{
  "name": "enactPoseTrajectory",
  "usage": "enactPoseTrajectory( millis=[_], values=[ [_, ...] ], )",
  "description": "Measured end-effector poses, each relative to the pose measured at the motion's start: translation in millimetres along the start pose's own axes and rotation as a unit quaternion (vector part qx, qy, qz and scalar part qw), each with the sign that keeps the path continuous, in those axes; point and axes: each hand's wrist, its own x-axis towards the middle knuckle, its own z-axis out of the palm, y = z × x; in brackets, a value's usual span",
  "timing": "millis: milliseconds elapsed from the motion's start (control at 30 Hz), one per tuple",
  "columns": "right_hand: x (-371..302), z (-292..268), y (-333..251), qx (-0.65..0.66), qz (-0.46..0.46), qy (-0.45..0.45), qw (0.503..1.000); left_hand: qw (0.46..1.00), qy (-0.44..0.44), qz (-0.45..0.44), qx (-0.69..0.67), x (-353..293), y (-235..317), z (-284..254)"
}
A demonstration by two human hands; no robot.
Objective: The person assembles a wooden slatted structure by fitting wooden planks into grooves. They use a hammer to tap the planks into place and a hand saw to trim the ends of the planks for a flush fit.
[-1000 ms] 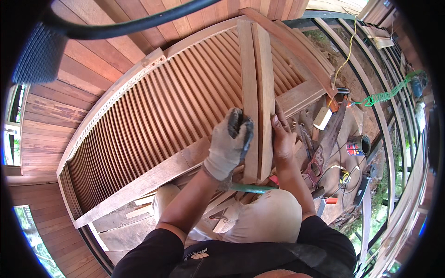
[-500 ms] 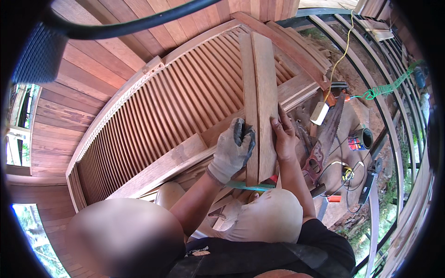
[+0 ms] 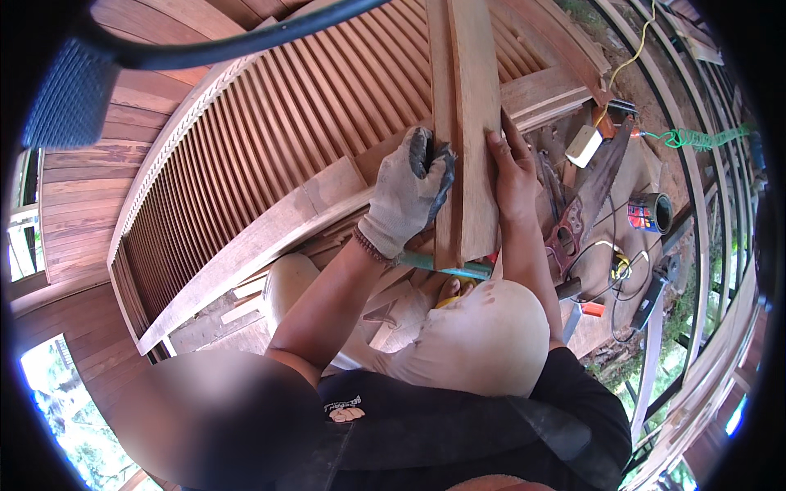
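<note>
Two long wooden boards [image 3: 478, 98] stand lengthwise before me, side by side, the left one darker and narrower. My left hand [image 3: 407, 192], in a grey glove with dark fingertips, is closed on their left edge. My right hand [image 3: 514, 173], bare, grips the right edge of the wider board, its thumb toward the face. Behind the boards lies a large slatted wooden panel [image 3: 246, 143] with a curved frame. Below the boards' near end, a teal bar [image 3: 442, 265] shows in part, close to my bent knees.
On the right lie a handsaw [image 3: 596, 195] with a red handle, an open can [image 3: 660, 213], a cream box [image 3: 584, 146] on a yellow cord, and a black power tool [image 3: 651, 303]. A green coiled hose [image 3: 706, 137] runs past dark metal rails. Wooden plank walls [image 3: 82, 196] stand at left.
The whole view has shifted, so the panel, boards and hands sit higher in the picture. Both hands keep about the same hold on the boards.
</note>
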Motion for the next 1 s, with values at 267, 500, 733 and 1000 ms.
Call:
enactPoseTrajectory(
  millis=[267, 500, 733, 1000],
  values=[
    [-7, 11, -3, -0.047, 0.035, 0.004, 0.998, 0.991, 0.093, 0.036, 0.086, 0, -21, 9],
    [-3, 9, 10, -0.054, 0.011, -0.002, 0.998, 0.993, 0.098, 0.040, 0.058, 1, -25, 6],
    [-5, 6, 10, -0.065, 0.018, -0.019, 0.998, 0.987, 0.114, 0.048, 0.105, -3, -30, 6],
    [-6, 9, 8, -0.097, -0.016, -0.029, 0.995, 0.981, 0.148, 0.052, -0.112, 3, -43, 10]
  ],
)
